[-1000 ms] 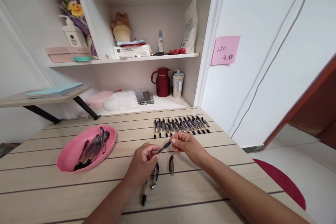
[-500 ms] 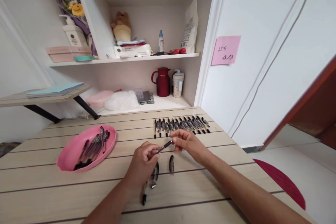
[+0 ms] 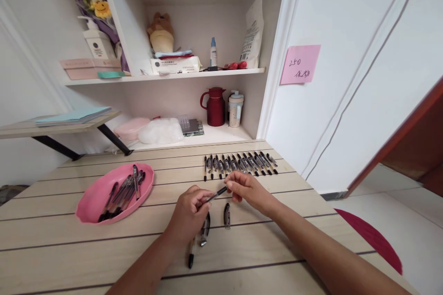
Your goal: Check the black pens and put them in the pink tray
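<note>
My left hand (image 3: 188,207) is closed around a pen barrel (image 3: 218,193) with a dark grip, tilted up to the right above the table. At the pen's upper end, my right hand (image 3: 244,190) has its thumb and fingers pinched together, and they partly hide the tip. A loose pen cap (image 3: 227,216) lies below the right hand. Another cap (image 3: 205,230) and a pen part with a black end (image 3: 191,254) lie below my left hand, partly covered by it. Behind the hands, several pen parts and caps (image 3: 238,164) form a row.
A pink bowl (image 3: 93,193) with several pens (image 3: 124,193) stands at the left of the slatted table (image 3: 277,249). Behind are shelves with a red jug (image 3: 215,107) and a cup (image 3: 236,109). A raised stand (image 3: 20,130) is at the left, a wall with a pink note (image 3: 300,64) at the right.
Both hands stay almost in place on the pen, with the right fingers shifted very slightly at its tip. The whole view has moved a little.
</note>
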Tool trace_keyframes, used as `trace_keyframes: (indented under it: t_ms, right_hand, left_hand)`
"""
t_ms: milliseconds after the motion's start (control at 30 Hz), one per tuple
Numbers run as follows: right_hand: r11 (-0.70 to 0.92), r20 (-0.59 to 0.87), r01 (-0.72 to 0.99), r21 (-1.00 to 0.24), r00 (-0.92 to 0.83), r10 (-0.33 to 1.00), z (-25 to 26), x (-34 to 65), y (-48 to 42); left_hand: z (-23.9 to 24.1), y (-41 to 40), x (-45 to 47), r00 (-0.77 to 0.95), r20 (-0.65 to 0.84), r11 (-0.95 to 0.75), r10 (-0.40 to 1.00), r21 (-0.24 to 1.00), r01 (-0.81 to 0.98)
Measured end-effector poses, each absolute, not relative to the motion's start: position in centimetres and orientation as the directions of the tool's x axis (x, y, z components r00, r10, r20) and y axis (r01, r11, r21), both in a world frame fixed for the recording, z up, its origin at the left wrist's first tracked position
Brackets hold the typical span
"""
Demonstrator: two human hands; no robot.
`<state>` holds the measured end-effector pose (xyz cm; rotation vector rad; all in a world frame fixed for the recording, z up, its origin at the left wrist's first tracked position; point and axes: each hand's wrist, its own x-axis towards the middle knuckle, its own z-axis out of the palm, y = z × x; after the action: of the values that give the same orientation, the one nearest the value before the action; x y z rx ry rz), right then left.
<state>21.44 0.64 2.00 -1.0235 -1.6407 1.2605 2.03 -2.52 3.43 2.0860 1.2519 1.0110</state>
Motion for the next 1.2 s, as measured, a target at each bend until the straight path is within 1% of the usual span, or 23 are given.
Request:
trace_keyframes:
  t_ms: [67,233,300,467,700,767,833,900,967,1033,1067,1100,1133,1200]
  right_hand:
    - [0.161,0.103,0.127,-0.979,-0.37,0.923,1.8,21.5,0.7]
    - [0.174,0.074,0.265,-0.948,-0.35,0.934,1.4,21.3,0.7]
    - [0.166,0.079,0.243,-0.956,-0.33,0.941,1.5,21.3,0.7]
    - [0.115,0.079,0.079,-0.99,-0.363,0.928,1.5,21.3,0.9]
    - [0.104,0.044,0.136,-0.985,-0.386,0.921,1.2,21.3,0.7]
    - [0.105,0.026,0.191,-0.976,-0.377,0.926,1.4,21.2,0.6]
    - [0.129,0.017,0.325,-0.937,-0.327,0.945,1.6,21.0,0.3]
    - [0.173,0.044,0.539,-0.824,-0.244,0.969,1.6,20.6,-0.4]
    - [0.197,0.081,0.723,-0.662,-0.192,0.978,1.4,19.9,-1.2]
    - [0.206,0.088,0.811,-0.548,-0.189,0.978,0.9,19.3,-1.9]
    - [0.211,0.084,0.822,-0.529,-0.197,0.977,0.7,19.0,-2.1]
    - [0.211,0.078,0.817,-0.536,-0.201,0.976,0.5,18.9,-2.2]
    - [0.202,0.076,0.799,-0.567,-0.194,0.978,0.4,18.9,-2.0]
    - [0.162,0.073,0.704,-0.692,-0.155,0.985,0.4,19.2,-1.3]
  left_hand:
    - [3.4,-2.5,2.0,0.303,0.343,-0.456,0.889,0.719,0.524]
    - [3.1,-2.8,2.0,0.337,0.393,-0.517,0.856,0.634,0.575]
    - [3.1,-2.7,2.0,0.33,0.396,-0.515,0.857,0.634,0.577]
    - [3.0,-2.4,1.7,0.326,0.366,-0.49,0.872,0.646,0.586]
    - [3.1,-2.8,1.6,0.382,0.395,-0.549,0.836,0.572,0.61]
    - [3.1,-2.5,1.4,0.367,0.395,-0.538,0.842,0.568,0.623]
    - [3.0,-2.1,1.1,0.31,0.403,-0.502,0.861,0.575,0.646]
    - [2.8,-1.5,0.7,0.225,0.407,-0.443,0.885,0.592,0.673]
    - [2.7,-1.1,0.3,0.163,0.399,-0.394,0.903,0.612,0.686]
    - [2.6,-0.8,0.1,0.15,0.385,-0.379,0.911,0.633,0.675]
    - [2.7,-0.8,0.1,0.155,0.377,-0.379,0.913,0.644,0.664]
    - [2.7,-0.9,0.2,0.163,0.367,-0.38,0.916,0.657,0.651]
    - [2.7,-0.9,0.2,0.17,0.357,-0.379,0.919,0.671,0.637]
    - [2.7,-1.0,0.4,0.172,0.334,-0.367,0.927,0.709,0.602]
